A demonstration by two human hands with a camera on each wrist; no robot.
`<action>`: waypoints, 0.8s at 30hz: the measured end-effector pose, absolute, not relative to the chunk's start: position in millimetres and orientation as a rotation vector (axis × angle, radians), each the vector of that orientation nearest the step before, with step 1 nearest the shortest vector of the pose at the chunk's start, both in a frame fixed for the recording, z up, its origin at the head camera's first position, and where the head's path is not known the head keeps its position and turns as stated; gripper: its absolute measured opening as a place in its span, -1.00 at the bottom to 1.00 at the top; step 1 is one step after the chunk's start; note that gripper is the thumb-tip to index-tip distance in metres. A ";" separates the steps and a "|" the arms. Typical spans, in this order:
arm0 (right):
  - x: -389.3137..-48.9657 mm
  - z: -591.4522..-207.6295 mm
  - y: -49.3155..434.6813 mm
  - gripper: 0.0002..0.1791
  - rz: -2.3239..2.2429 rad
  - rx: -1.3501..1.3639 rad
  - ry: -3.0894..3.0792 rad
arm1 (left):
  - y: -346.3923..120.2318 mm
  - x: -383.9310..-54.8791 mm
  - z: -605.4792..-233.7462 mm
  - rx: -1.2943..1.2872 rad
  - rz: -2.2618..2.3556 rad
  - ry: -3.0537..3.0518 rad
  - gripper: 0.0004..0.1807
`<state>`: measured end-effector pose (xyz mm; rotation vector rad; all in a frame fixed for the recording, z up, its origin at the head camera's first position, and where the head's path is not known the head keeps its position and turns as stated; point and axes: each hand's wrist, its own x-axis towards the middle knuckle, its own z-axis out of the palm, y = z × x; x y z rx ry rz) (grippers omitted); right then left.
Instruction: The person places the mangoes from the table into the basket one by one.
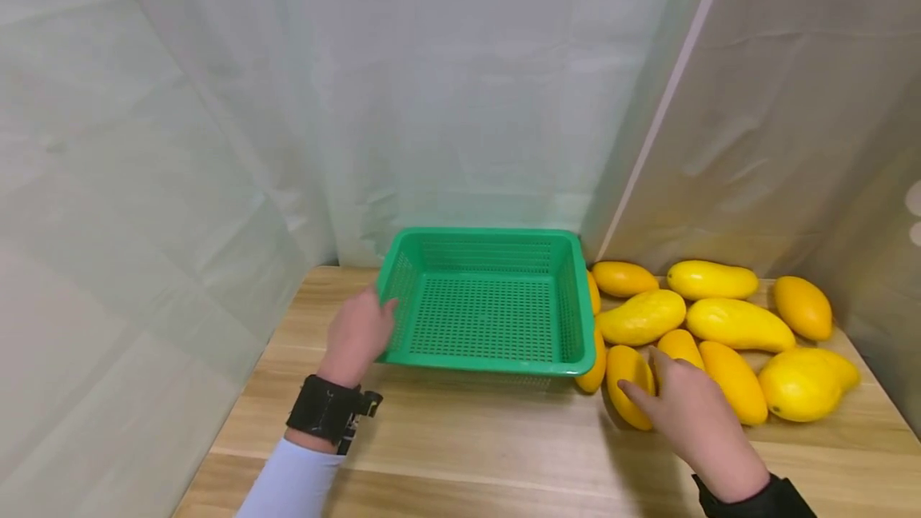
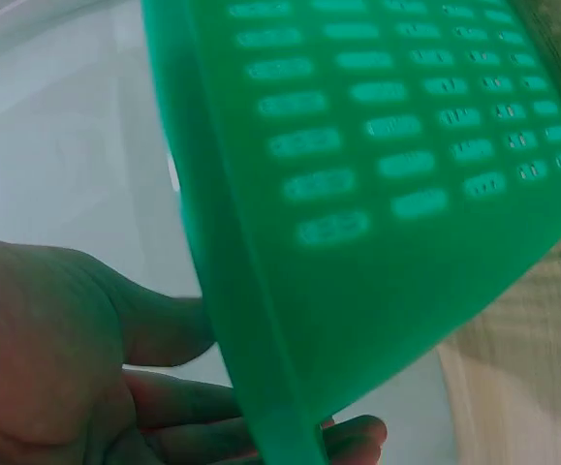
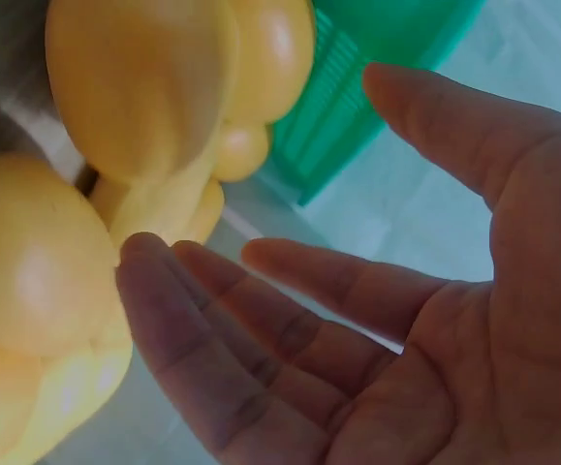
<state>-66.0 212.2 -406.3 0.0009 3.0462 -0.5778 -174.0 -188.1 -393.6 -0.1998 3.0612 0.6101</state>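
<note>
A green plastic basket (image 1: 482,367) with slotted walls sits on the wooden table. My left hand (image 1: 357,334) holds its left rim. In the left wrist view the thumb (image 2: 169,329) is against the rim of the basket (image 2: 358,291), and the fingers pass behind it. My right hand (image 1: 694,414) hovers over the near side of a group of yellow mangoes, thumb and fingers spread and nothing held. Nearest to its thumb lies an orange-yellow mango (image 1: 627,382). From the right wrist, the palm and fingers (image 3: 290,329) show beside a mango (image 3: 135,87).
Several more mangoes, such as a long one (image 1: 737,324) and a rounder one (image 1: 802,308), lie right of the basket, some against its right wall. Pale cloth curtains (image 1: 460,102) hang behind and beside the wooden table (image 1: 460,438).
</note>
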 end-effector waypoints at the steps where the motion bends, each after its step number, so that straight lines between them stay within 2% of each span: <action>1: -65.4 -408.0 210.3 -0.16 -0.576 0.009 3.043 | -188.8 -174.6 -393.8 -0.208 0.605 3.054 -0.55; 13: -70.2 -429.1 199.7 -0.16 -0.529 0.097 2.999 | -199.4 -181.4 -396.7 -0.243 0.584 3.045 -0.74; 24: -79.3 -443.0 196.2 -0.07 -0.511 0.151 3.010 | -202.4 -184.5 -396.1 -0.249 0.635 3.046 -0.78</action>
